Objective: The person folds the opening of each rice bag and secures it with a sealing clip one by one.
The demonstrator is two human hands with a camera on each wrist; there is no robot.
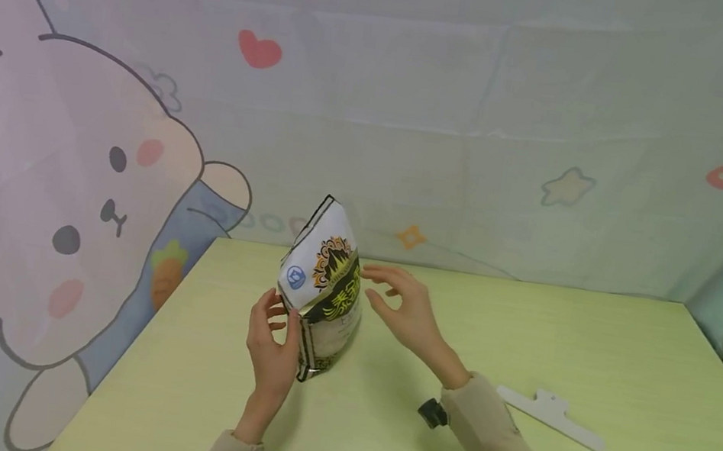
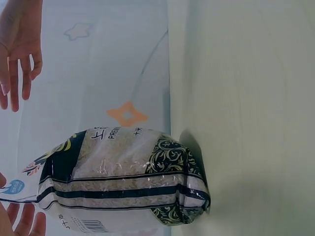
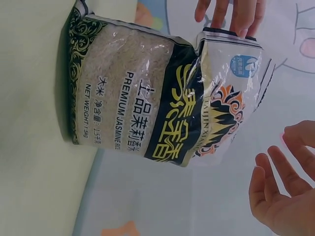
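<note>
A bag of jasmine rice [image 1: 323,297] stands upright on the green table [image 1: 525,341], its clear lower part showing the grains and its printed top folded to a point. My left hand [image 1: 271,344] is at the bag's left edge, thumb and relaxed fingers to either side of it and lightly touching. In the right wrist view the left hand's fingertips [image 3: 231,14] show behind the bag [image 3: 162,98]. My right hand [image 1: 402,304] hovers just right of the bag with fingers spread, holding nothing and clear of it. The left wrist view shows the bag [image 2: 123,182] and the right hand [image 2: 19,49] apart.
A long white bag clip [image 1: 550,415] lies on the table to the right of my right forearm. A cloth backdrop with a cartoon rabbit [image 1: 78,216] hangs along the back and left edges. Bare tabletop lies to the right and in front.
</note>
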